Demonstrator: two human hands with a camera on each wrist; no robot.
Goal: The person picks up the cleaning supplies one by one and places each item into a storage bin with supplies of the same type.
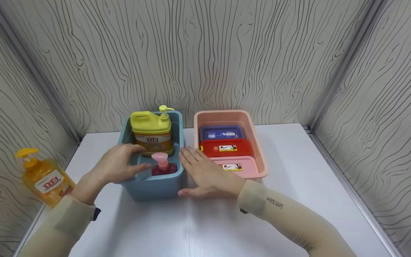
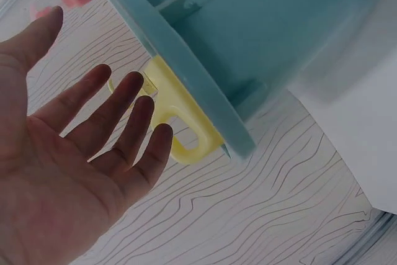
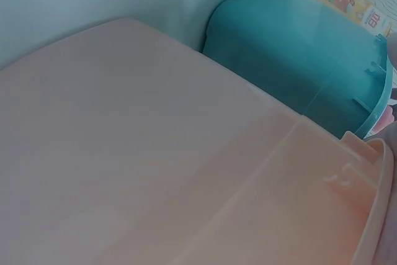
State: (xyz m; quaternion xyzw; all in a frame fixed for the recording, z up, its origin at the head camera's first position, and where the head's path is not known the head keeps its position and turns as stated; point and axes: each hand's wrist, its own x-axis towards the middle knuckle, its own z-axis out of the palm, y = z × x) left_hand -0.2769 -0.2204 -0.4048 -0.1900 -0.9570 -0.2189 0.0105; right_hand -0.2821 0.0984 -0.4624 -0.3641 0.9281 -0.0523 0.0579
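Standing in the blue bin [image 1: 152, 190], long axis upright: one red pink-pump bottle [image 1: 163, 166], at three o'clock from the nearer left hand [image 1: 114, 166], empty, thumb and fingers spread. Right hand [image 1: 207, 175]: flat, bottle at nine o'clock. Yellow-topped jug [image 1: 152, 137]: bottle's eleven o'clock.

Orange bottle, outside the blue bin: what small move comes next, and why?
Perhaps move the left hand toward the orange bottle: that hand is empty, and the blue bin, already holding a jug and red bottle, seems to have space.
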